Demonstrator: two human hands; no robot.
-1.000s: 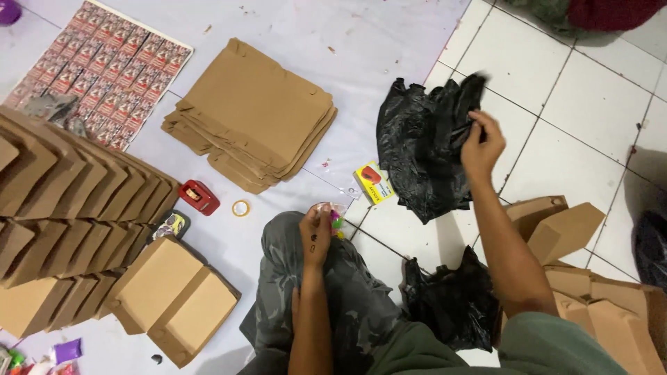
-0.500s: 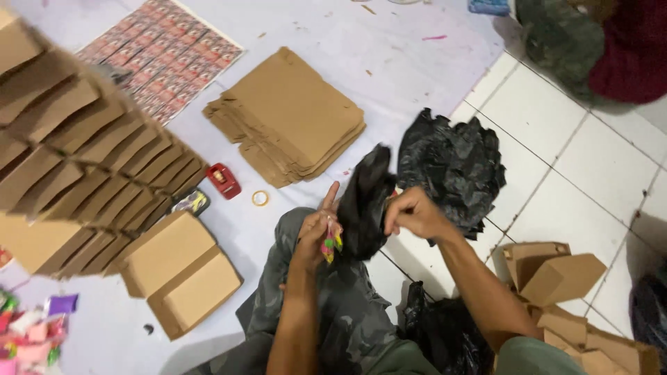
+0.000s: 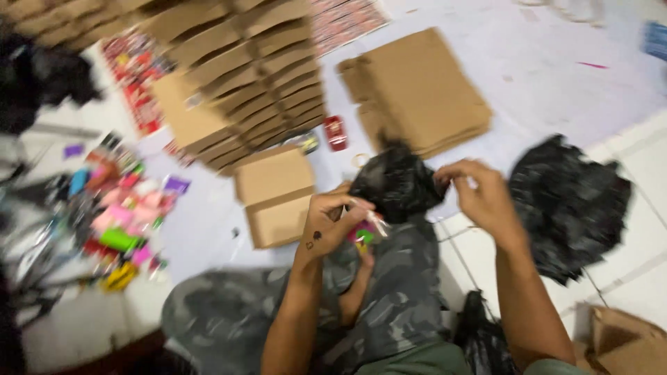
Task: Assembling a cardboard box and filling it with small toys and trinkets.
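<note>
Both hands pinch a crumpled black plastic bag [image 3: 397, 182] above the knee: the left hand [image 3: 333, 226] grips its lower edge, also clutching small colourful pieces; the right hand [image 3: 483, 194] nips its right edge. Beyond lie a second black bag [image 3: 570, 201], flattened cardboard boxes [image 3: 417, 90] and an open box [image 3: 274, 194].

A black plastic bag [image 3: 396, 182] is seen above grey camouflage-patterned trousers [image 3: 389, 305], brown cardboard boxes [image 3: 274, 194] are shown on a pale sheet [image 3: 549, 76], and the floor tiles [image 3: 646, 173] are white.
</note>
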